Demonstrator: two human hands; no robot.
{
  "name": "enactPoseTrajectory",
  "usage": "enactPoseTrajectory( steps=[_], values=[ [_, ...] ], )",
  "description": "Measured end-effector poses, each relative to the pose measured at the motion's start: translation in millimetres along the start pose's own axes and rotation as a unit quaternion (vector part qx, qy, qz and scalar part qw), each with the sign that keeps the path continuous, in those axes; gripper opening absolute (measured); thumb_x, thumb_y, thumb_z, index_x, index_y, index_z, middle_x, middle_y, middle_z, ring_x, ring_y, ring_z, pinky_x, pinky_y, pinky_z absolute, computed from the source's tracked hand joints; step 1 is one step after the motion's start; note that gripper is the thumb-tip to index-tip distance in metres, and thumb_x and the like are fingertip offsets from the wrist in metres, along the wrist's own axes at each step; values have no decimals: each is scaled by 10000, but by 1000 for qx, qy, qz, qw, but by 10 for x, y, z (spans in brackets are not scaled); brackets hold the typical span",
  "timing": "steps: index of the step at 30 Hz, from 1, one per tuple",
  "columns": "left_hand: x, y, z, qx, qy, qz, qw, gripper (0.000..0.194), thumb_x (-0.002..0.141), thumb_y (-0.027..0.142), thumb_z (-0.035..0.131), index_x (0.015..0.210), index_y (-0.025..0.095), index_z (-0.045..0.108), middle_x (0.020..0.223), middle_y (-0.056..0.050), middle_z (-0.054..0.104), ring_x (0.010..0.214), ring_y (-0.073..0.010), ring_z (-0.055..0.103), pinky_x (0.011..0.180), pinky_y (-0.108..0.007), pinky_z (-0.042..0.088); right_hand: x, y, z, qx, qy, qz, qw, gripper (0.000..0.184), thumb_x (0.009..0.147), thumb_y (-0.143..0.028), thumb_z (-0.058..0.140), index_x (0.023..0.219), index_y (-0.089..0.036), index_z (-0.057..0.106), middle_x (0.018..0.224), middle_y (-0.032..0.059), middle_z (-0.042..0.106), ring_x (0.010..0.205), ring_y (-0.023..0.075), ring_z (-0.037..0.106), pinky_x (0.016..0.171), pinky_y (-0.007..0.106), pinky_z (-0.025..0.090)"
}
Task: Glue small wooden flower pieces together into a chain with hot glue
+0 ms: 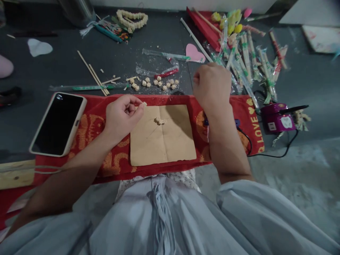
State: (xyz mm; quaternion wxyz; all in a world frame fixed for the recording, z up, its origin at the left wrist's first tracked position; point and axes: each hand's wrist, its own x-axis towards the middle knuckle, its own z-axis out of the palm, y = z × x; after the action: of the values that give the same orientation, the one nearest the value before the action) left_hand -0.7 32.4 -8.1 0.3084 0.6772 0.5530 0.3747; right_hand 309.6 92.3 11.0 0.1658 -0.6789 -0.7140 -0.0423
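I watch the left hand (124, 115), fingertips closed on a tiny piece (145, 104), likely pinched for its smallness | small cluster (159, 121) on cardboard (177, 145), perhaps shielding the towel (117, 173) | right hand (212, 83) curled near wrapped sticks (245, 58); contents I cannot tell.

- Centre: bead cluster (160, 121) on paper (177, 145), paper on towel (90, 129)
- Left: phone (57, 124) partly on towel
- Right: box (275, 122) beside towel
- Upper right: sticks (245, 58) behind box

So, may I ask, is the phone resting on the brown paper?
No, the phone lies left of the brown paper, with red cloth showing between them.
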Motion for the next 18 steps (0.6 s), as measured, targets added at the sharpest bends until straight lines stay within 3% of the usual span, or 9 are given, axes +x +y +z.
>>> enactPoseTrajectory(
  steps=[4,7,9,13,18],
  values=[
    [-20,-25,-37,82,1,10,997,69,954,349,753,978,284,752,642,71,589,596,-157,601,640,-307,492,-53,-97,-152,-49,-68,32,996,283,880,-8,637,1008,-143,849,1104,256,838,769,228,547,750,407,395],
    [-30,-19,-73,145,-11,15,989,88,930,351,765,992,289,750,629,79,572,617,-171,624,693,-336,482,-130,-267,-302,-54,-111,30,992,249,1031,-114,583,1034,-135,832,1178,274,823,944,310,670,828,440,467],
    [-38,0,-91,159,-23,11,987,98,916,358,769,984,290,751,617,80,557,619,-179,620,712,-351,471,-180,-389,-392,-38,-147,2,988,281,1110,-259,587,990,-174,826,1189,239,822,1064,364,724,895,474,526],
    [-62,54,-99,164,-40,-4,986,97,935,375,747,994,299,760,642,69,586,640,-190,630,719,-361,464,-263,-552,-438,16,-185,-89,979,284,977,-70,606,1088,-208,828,1330,156,808,1101,315,759,924,436,556],
    [-92,115,-100,125,-53,-20,990,141,931,383,734,1013,281,787,653,62,633,637,-176,625,696,-345,463,-336,-573,-264,129,-194,-205,950,276,1013,-114,586,1115,-195,829,1182,109,809,1051,258,740,888,366,503]
  ],
)
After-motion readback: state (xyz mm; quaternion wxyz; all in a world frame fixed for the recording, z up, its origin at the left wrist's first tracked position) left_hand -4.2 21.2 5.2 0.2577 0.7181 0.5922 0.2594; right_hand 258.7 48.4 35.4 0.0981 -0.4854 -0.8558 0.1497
